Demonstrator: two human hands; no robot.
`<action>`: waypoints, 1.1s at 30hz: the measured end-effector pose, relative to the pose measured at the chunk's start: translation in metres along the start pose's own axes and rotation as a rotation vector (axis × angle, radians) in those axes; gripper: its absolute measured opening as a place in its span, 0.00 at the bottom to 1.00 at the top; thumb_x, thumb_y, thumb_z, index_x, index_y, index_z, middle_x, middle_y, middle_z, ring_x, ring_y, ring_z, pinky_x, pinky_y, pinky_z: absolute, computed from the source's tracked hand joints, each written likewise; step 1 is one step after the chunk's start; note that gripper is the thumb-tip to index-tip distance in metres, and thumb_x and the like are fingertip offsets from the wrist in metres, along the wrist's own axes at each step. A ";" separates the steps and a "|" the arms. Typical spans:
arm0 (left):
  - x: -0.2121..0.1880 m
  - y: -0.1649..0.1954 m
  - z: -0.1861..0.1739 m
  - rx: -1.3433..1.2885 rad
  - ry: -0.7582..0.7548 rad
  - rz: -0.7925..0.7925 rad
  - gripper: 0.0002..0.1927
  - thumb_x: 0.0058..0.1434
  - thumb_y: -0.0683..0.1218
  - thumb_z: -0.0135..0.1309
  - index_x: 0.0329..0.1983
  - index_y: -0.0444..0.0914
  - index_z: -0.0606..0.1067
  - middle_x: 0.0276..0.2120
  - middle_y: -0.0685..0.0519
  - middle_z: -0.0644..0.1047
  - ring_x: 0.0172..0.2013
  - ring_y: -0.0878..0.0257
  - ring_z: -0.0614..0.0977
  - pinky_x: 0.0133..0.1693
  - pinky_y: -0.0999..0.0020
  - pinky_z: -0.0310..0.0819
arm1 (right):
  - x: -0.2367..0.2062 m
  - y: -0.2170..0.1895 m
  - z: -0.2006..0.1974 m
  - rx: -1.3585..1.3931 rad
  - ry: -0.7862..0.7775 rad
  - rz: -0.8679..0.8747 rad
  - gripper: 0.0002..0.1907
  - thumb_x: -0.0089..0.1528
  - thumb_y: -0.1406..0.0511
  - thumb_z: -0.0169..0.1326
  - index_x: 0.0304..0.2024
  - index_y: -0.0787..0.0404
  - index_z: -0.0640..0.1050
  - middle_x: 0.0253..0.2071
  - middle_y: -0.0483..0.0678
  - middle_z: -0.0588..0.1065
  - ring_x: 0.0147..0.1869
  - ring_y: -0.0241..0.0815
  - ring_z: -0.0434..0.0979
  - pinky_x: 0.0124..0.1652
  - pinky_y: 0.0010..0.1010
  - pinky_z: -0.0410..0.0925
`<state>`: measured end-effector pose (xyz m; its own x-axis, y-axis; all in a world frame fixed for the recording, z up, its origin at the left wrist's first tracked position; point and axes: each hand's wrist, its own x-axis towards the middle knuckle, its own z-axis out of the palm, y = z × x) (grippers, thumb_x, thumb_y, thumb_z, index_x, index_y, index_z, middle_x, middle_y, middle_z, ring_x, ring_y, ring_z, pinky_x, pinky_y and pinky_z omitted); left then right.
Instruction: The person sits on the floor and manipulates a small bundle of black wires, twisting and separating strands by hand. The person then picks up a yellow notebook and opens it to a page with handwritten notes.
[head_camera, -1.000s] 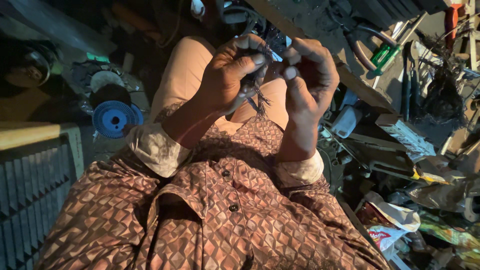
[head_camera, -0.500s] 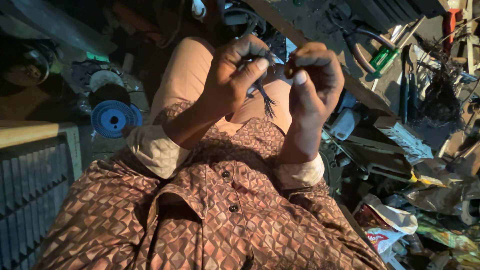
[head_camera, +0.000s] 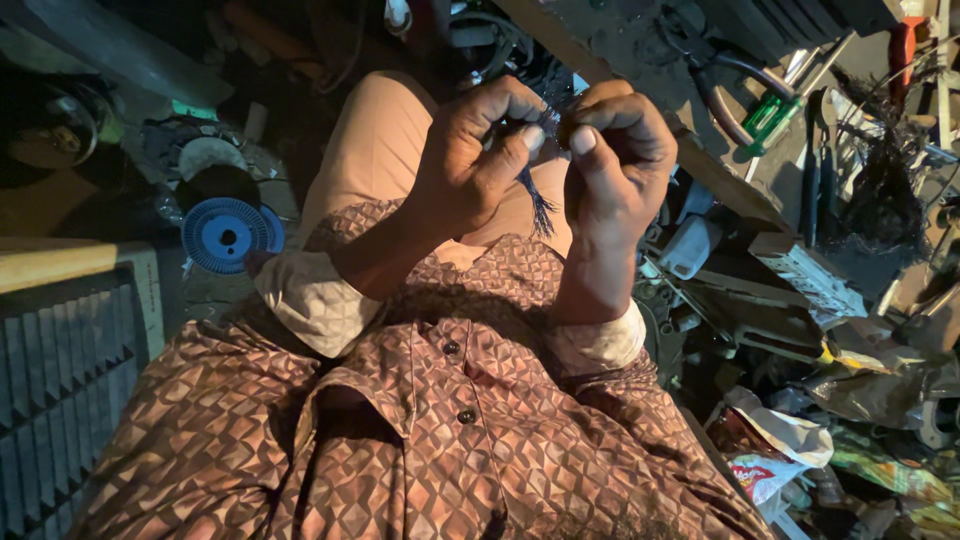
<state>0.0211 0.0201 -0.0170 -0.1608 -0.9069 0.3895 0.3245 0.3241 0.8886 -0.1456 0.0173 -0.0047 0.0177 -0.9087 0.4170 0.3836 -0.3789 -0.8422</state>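
Observation:
Both of my hands are raised in front of my chest, above my lap. My left hand (head_camera: 470, 160) pinches a thin bundle of dark wires (head_camera: 538, 200) whose frayed ends hang down between the hands. My right hand (head_camera: 610, 165) is closed around the upper end of the same bundle, thumb pressed against the forefinger. The two hands nearly touch at the fingertips. What lies inside the right fist is hidden. I wear a brown patterned shirt (head_camera: 420, 430) with rolled cuffs and tan trousers (head_camera: 380, 150).
A blue round spool (head_camera: 228, 236) lies on the dark floor at the left, next to a grey ribbed panel (head_camera: 60, 370). At the right is a cluttered heap: a green-handled tool (head_camera: 768, 118), a white container (head_camera: 690, 245), tangled wire (head_camera: 885, 190), crumpled packaging (head_camera: 780, 450).
My hands have drawn closer together and shifted slightly, and the wire bundle now hangs straighter between them. The right thumb has moved over the wire's upper end.

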 end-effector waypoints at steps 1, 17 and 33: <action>0.000 0.000 0.000 0.016 0.001 -0.003 0.01 0.72 0.39 0.50 0.44 0.35 0.73 0.35 0.58 0.73 0.39 0.73 0.72 0.44 0.73 0.70 | -0.001 0.000 0.000 -0.007 -0.001 -0.003 0.06 0.64 0.73 0.60 0.39 0.70 0.74 0.39 0.52 0.72 0.40 0.39 0.72 0.42 0.25 0.66; 0.000 0.000 0.001 0.050 -0.025 0.013 0.02 0.71 0.39 0.52 0.44 0.35 0.72 0.35 0.58 0.71 0.39 0.72 0.72 0.44 0.73 0.70 | 0.007 -0.011 -0.002 -0.030 -0.069 0.058 0.11 0.64 0.71 0.63 0.45 0.70 0.75 0.44 0.51 0.72 0.44 0.37 0.71 0.46 0.24 0.65; 0.001 0.003 0.003 0.002 -0.023 0.001 0.02 0.72 0.39 0.50 0.44 0.35 0.72 0.37 0.58 0.74 0.41 0.72 0.73 0.47 0.72 0.71 | -0.003 -0.008 -0.003 0.040 0.024 0.074 0.06 0.65 0.73 0.60 0.42 0.71 0.75 0.41 0.52 0.73 0.44 0.38 0.72 0.48 0.25 0.66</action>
<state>0.0186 0.0208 -0.0130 -0.1823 -0.9001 0.3958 0.3228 0.3254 0.8887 -0.1509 0.0222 -0.0004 0.0256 -0.9379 0.3459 0.4191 -0.3041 -0.8555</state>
